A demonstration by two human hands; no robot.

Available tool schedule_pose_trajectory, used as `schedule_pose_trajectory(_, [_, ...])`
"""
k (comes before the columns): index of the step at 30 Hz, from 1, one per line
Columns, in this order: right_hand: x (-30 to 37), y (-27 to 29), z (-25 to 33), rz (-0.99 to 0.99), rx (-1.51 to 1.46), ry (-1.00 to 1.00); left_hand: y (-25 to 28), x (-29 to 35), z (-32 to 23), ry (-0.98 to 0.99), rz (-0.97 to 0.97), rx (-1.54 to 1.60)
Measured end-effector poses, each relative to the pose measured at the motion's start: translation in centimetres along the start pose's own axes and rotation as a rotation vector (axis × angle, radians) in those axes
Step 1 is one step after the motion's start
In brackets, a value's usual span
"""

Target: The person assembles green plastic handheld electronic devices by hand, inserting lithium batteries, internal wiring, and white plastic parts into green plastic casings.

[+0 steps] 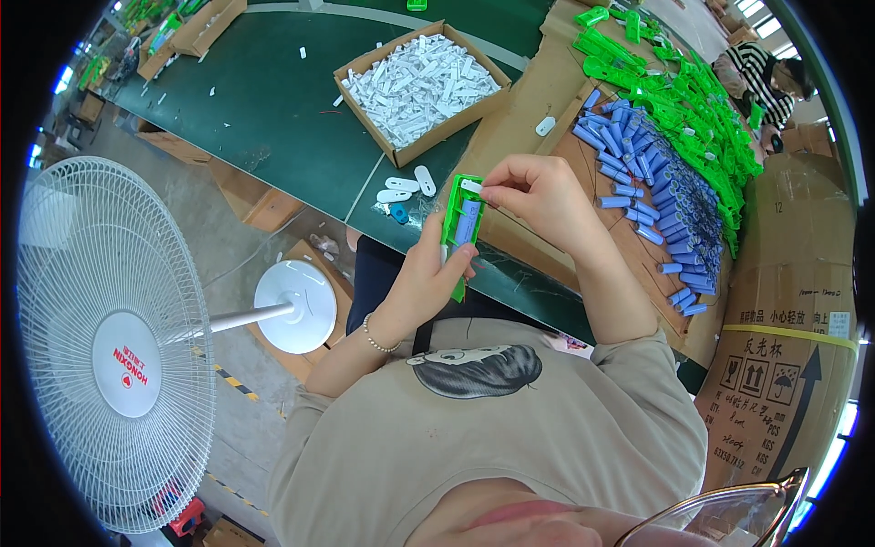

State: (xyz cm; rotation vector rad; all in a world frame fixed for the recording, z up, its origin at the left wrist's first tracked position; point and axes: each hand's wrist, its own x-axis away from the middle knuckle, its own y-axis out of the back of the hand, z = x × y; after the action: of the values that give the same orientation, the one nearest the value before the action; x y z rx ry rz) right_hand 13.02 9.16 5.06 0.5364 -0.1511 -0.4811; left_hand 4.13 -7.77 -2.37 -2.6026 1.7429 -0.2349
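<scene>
My left hand (pixel 422 276) is closed around a green plastic housing (pixel 451 211), held upright over the table's near edge. Inside the housing lies a blue cylindrical battery cell (pixel 467 221). With thumb and forefinger pinched, my right hand (pixel 544 202) grips a small white plastic piece (pixel 471 186) at the far end of the housing. Several loose white oval pieces (pixel 401 184) lie on the table left of the housing, beside a small blue part (pixel 398 213).
An open cardboard box (pixel 456 128) full of white pieces stands ahead. To the right, many blue cells (pixel 670 196) with wires and a heap of green housings (pixel 629 64) cover cardboard. A large carton (pixel 775 246) stands far right, a fan (pixel 128 365) at left. Another person (pixel 761 82) sits beyond.
</scene>
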Motion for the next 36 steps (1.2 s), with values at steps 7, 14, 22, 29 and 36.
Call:
schedule_pose_trajectory(7, [-0.5, 0.2, -0.7, -0.057, 0.149, 0.026, 0.5, -0.8, 0.1, 0.008, 0.069, -0.023])
schedule_pose_trajectory(14, [-3.9, 1.7, -4.7, 0.311, -0.054, 0.221, 2.8, -1.8, 1.4, -0.053, 0.308, 0.214])
schedule_pose_trajectory(22, [-18.7, 7.9, -8.1, -0.267, -0.932, -0.330, 4.5, -2.9, 4.5, -0.544, -0.410, -0.497])
schedule_pose_trajectory(29, [-33.9, 8.0, -16.5, -0.537, -0.870, -0.682, 2.7, -4.0, 5.3, -0.716, -0.464, -0.845])
schedule_pose_trajectory(36, [-31.1, 10.5, -15.3, -0.137, -0.048, -0.702, 3.0, -3.7, 5.2, -0.659, -0.442, -0.906])
